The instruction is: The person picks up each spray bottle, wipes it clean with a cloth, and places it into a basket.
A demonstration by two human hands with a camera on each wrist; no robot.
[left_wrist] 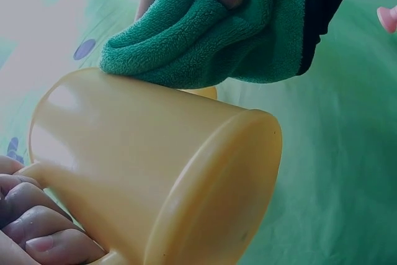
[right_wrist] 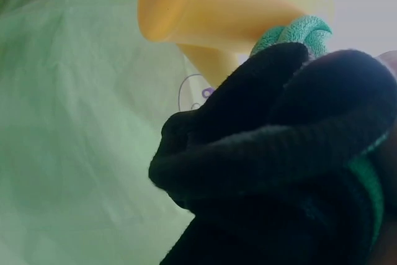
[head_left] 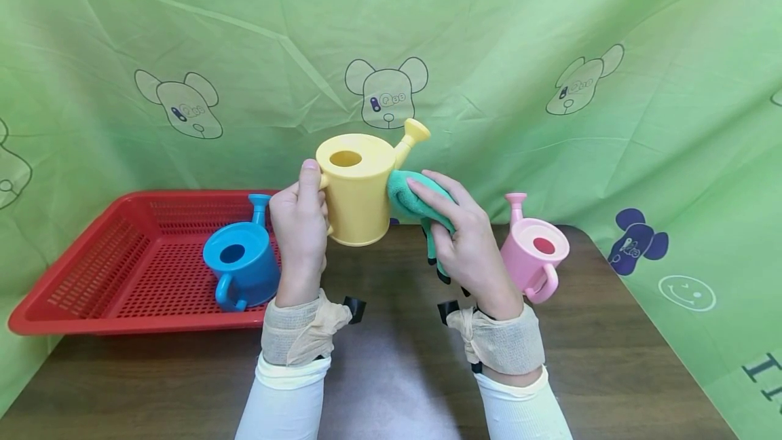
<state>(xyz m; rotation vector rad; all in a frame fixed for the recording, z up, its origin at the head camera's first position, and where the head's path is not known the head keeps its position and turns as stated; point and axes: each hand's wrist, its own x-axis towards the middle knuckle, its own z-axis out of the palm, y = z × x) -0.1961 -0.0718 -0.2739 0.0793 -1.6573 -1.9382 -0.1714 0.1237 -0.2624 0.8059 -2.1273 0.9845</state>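
Note:
A yellow toy watering can [head_left: 357, 199] is held up above the table, its spout pointing right and away. My left hand [head_left: 301, 219] grips it by the handle; in the left wrist view the fingers [left_wrist: 46, 228] curl round that handle. My right hand [head_left: 467, 236] holds a folded green towel [head_left: 418, 194] and presses it against the can's right side, below the spout. The left wrist view shows the towel [left_wrist: 186, 41] touching the can's wall. In the right wrist view the towel's dark folds [right_wrist: 279, 147] hide most of the hand.
A red perforated basket [head_left: 153, 323] stands on the left of the brown table [head_left: 391, 372], with a blue watering can [head_left: 244, 263] in it. On the right stands a pink watering can [head_left: 533, 257]. A green printed cloth [head_left: 489, 12] hangs behind the table.

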